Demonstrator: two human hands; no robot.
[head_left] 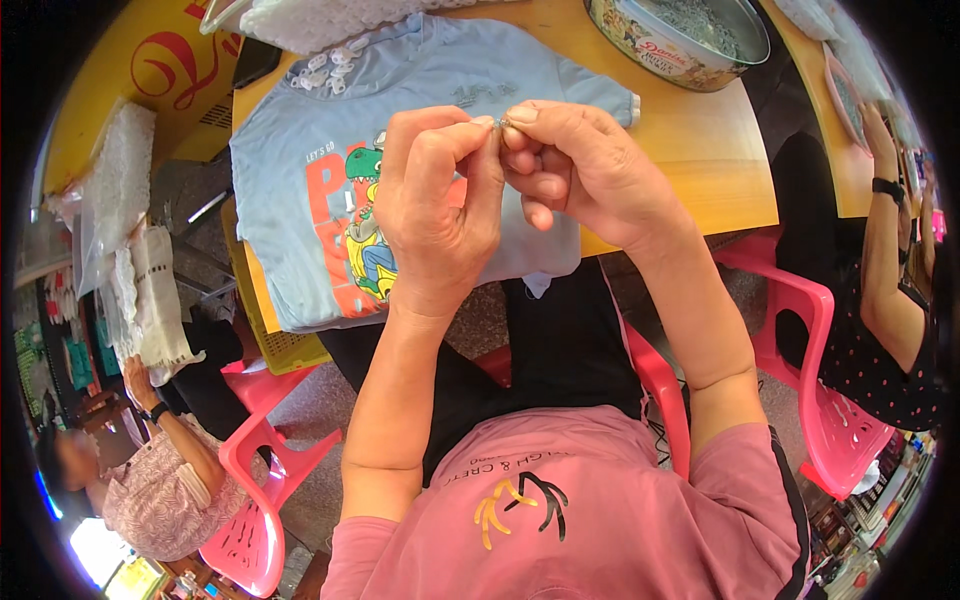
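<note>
Both grips pinched shut, fingertip to fingertip, on one tiny metallic piece [503,122]; too small to tell its shape or long axis. Left hand [440,195] and right hand [580,170] meet knuckle to knuckle above the near edge of the wooden desk [700,150], the piece lying between thumb and forefinger tips at the top of both hands, equally close to each. Beneath them: light blue T-shirt [290,190], soft knit, laid flat, cartoon dinosaur print, small white pieces [325,70] clustered at its collar. Round printed tin [680,45] at the desk's far right, holding small silvery bits. Pink plastic chairs [800,330] alongside.
</note>
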